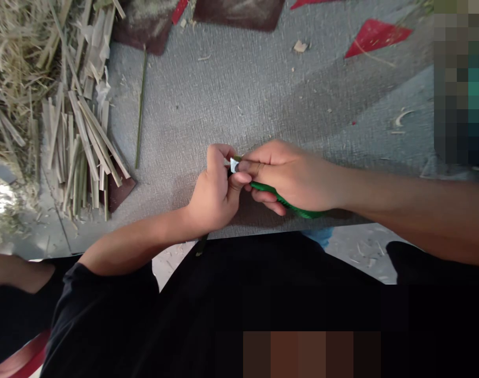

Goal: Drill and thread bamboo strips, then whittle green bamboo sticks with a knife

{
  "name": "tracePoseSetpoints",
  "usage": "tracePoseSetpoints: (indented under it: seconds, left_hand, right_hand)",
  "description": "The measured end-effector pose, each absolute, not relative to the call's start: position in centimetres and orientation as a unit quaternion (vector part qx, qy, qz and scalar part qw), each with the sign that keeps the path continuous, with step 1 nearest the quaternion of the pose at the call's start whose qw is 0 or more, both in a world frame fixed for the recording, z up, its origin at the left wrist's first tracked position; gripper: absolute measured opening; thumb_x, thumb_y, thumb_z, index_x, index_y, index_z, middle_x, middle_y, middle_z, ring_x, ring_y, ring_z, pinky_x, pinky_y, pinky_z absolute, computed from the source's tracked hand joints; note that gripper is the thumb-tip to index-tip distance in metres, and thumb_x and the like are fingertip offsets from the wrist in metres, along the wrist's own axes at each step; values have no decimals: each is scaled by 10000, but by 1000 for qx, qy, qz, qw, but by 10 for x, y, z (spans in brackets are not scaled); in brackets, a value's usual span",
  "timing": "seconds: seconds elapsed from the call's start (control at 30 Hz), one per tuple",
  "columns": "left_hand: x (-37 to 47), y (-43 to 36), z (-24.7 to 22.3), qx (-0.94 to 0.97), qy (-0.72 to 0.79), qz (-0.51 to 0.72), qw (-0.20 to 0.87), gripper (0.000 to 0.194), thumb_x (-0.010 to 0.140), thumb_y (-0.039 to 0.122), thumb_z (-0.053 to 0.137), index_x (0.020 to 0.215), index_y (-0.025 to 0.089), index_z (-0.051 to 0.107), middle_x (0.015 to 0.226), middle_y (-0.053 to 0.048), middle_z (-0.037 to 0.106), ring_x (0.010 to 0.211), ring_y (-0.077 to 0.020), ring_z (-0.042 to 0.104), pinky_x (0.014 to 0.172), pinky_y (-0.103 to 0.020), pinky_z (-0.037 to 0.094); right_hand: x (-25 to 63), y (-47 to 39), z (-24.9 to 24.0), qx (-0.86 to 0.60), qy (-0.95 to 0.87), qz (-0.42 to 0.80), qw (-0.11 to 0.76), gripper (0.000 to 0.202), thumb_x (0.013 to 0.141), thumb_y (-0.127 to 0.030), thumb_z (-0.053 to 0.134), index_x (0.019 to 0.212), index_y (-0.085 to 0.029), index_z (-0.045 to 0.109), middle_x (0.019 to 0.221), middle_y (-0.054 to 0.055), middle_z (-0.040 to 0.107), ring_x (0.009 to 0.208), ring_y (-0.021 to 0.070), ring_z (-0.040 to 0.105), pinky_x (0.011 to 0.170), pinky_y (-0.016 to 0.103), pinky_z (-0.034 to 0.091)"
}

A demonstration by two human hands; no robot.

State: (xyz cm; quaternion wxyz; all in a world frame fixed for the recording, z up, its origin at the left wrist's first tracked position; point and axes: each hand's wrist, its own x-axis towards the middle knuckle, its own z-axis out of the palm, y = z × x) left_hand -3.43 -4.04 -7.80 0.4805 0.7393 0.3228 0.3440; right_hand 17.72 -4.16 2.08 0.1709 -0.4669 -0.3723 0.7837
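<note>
My right hand (288, 176) is closed around the green handle (286, 203) of a small knife. Its short bright blade (234, 165) shows at the fingertips. My left hand (215, 194) is curled beside it, thumb and fingers pinching a thin green stem (202, 245). The stem's lower end sticks out under my left wrist at the table edge; the palm hides its middle. At the pinch the fingertips of both hands nearly meet, and blade and stem lie close together there. Whether the blade cuts into the stem cannot be made out.
Cut dry strips (87, 152) lie piled on a dark red sheet at the left, beside a heap of fibrous shavings (19, 47). A single green stem (141, 105) lies near them. Red scraps (376, 37) and dark sheets (239, 13) are at the back. Another person's arm (17, 273) shows lower left.
</note>
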Motion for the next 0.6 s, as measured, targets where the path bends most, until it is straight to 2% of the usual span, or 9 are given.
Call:
tracePoseSetpoints:
  seconds: [0.07,0.2,0.3,0.4,0.6]
  left_hand:
    - [-34,-41,-77,738,315,352,482,404,1196,647,530,1315,281,407,821,64,692,600,-118,654,544,-273,411]
    - [-36,-41,-74,742,328,339,476,465,1170,674,576,1323,269,405,803,76,636,583,-116,614,564,-284,427]
    - [-37,-42,-71,750,333,330,466,433,1188,656,538,1312,265,400,847,62,630,596,-113,607,573,-293,431]
    - [-36,-42,-70,762,319,340,450,412,1199,654,503,1294,266,402,907,38,651,607,-108,617,560,-292,429]
    - [-33,-44,-63,791,331,337,389,326,1234,576,441,1276,253,420,814,61,635,526,-101,587,506,-270,386]
  right_hand:
    - [177,-43,20,-476,-382,772,177,445,1212,-283,628,788,-182,540,602,-28,503,459,78,509,479,204,423]
    - [178,-40,20,-444,-342,816,137,438,1189,-269,626,771,-192,522,595,-28,462,445,83,453,454,213,418]
    - [180,-37,20,-433,-325,832,121,426,1158,-275,665,763,-193,530,600,-19,465,447,87,444,448,214,429]
    - [181,-36,18,-426,-326,835,119,450,1134,-321,729,746,-191,541,604,-14,467,457,87,454,447,212,435]
    - [179,-40,6,-403,-330,840,150,455,1134,-436,754,779,-208,582,576,-24,452,451,108,435,420,250,435]
